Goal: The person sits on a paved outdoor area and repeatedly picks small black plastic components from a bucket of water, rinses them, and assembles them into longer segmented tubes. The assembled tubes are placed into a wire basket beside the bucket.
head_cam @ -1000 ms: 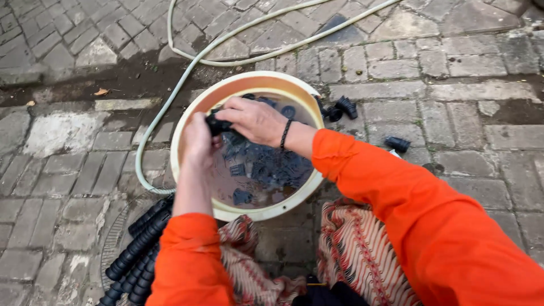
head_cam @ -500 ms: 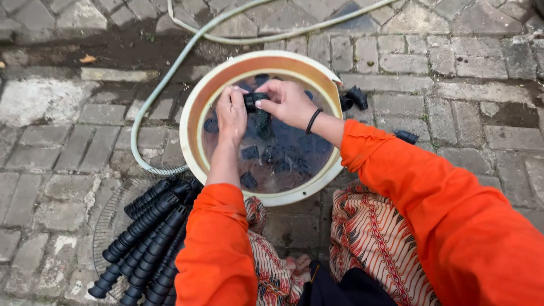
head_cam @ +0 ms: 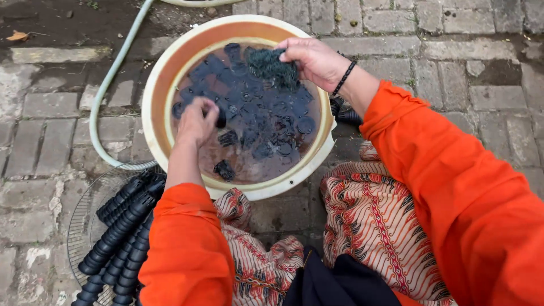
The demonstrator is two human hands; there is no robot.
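Note:
A round cream basin (head_cam: 156, 85) holds brown water and several small black plastic pieces (head_cam: 266, 122). My left hand (head_cam: 197, 120) is over the basin's left side, fingers closed on one small black piece (head_cam: 221, 118). My right hand (head_cam: 314, 61) is at the basin's far right rim and grips a dark green scrubbing pad (head_cam: 272, 67) just above the water. Both arms wear orange sleeves. A black band sits on my right wrist.
A pale green hose (head_cam: 110, 79) curves around the basin's left side. Stacked black ribbed tubes (head_cam: 122, 226) lie on a wire rack (head_cam: 79, 221) at lower left. More black pieces (head_cam: 345, 113) sit on the brick paving right of the basin. Patterned cloth covers my knees.
My hands have separated: the left moved down to the basin's left side with a black piece, the right stayed at the far rim with the green pad. The view moved closer.

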